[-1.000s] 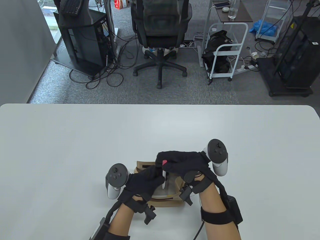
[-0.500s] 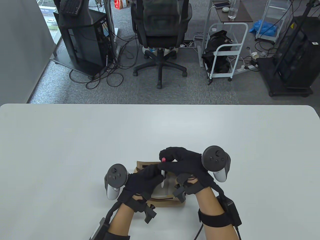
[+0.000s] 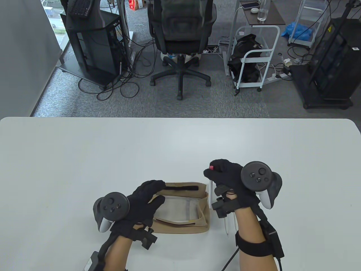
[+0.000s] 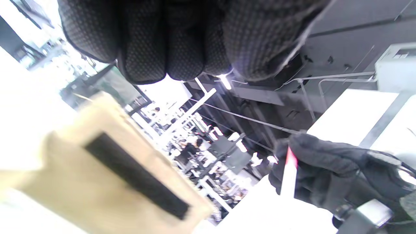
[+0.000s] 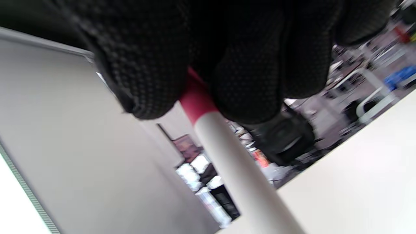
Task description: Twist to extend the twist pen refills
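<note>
While left hand [image 3: 146, 197] rests open on pouch [image 3: 194, 225], right hand [image 3: 228, 180] grips pen [image 5: 227, 152].

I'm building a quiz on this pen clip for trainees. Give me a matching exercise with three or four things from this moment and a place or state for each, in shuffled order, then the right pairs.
Things:
1. right hand
2. left hand
3. pouch
4. second pen

Places or states:
A. lies on the table just right of the pouch, beneath the right wrist
B. grips the white pen with the pink end
C. sits open on the table between the two hands
D. rests on the pouch's left edge, holding no pen

Pairs: 1-B, 2-D, 3-C, 4-A
</note>
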Motion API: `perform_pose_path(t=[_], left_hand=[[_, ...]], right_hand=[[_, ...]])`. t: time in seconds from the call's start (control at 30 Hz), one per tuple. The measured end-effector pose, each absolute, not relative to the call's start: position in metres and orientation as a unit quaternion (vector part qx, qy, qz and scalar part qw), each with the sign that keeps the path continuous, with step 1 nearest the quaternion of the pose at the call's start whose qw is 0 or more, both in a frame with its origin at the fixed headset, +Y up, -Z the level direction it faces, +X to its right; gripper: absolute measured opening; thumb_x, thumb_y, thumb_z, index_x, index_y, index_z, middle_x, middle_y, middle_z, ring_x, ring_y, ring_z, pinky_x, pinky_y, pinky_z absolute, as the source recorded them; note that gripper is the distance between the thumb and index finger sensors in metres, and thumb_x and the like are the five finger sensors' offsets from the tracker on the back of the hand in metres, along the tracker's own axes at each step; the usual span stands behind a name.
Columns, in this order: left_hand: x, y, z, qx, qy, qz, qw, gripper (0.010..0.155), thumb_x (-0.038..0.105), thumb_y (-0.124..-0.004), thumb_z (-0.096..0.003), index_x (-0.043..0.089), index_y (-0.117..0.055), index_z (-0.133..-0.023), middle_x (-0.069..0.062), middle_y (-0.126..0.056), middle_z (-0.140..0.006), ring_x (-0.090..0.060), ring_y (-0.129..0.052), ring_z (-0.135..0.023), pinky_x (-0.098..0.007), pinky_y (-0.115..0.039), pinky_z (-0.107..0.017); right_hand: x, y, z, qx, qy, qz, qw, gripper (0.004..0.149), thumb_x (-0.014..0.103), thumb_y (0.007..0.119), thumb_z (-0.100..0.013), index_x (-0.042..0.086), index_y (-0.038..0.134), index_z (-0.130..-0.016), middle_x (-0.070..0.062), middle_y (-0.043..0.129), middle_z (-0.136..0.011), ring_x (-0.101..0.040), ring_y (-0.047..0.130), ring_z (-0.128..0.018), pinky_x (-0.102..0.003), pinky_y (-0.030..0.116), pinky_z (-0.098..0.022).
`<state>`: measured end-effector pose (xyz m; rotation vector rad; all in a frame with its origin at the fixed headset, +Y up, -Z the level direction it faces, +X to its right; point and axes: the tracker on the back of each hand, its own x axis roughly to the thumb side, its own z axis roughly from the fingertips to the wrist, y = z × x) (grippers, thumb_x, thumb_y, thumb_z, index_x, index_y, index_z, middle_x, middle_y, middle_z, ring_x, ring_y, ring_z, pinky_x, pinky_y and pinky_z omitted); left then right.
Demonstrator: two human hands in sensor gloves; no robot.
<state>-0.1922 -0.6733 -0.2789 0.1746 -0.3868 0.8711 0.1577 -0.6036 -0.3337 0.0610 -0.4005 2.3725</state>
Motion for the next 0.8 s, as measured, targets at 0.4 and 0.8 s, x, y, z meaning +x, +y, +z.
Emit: perform_pose_path(t=[0.4, 0.8], left_hand=[[-0.212, -0.701, -0.273, 0.095, -0.159, 0.385, 0.904, 0.060, 0.037, -0.087, -0.0432, 0.009, -0.077, -0.096, -0.021, -0.079, -0.095, -0.044, -0.088, -0.083, -0.060, -0.072, -0.060], [-0.212, -0.703, -0.274, 0.085, -0.158, 0.382, 0.907, 0.061, 0.036, -0.087, -0.0430, 0.008, -0.077, -0.096, -0.021, -0.078, -0.096, -0.045, -0.087, -0.084, -0.061, -0.071, -0.061]], right_hand=[[0.201, -0.690, -0.376, -0.195, -0.010, 0.974, 0.111, 0.051, 0.033, 0.101, -0.035, -0.008, 0.099, -0.065, -0.024, 0.108, -0.048, -0.044, 0.096, -0.057, -0.068, 0.072, -0.051], [0.209, -0.742, -0.388, -0.221, 0.012, 0.972, 0.079, 0.053, 0.036, 0.101, -0.033, -0.008, 0.100, -0.064, -0.022, 0.109, -0.042, -0.041, 0.099, -0.052, -0.066, 0.075, -0.049]])
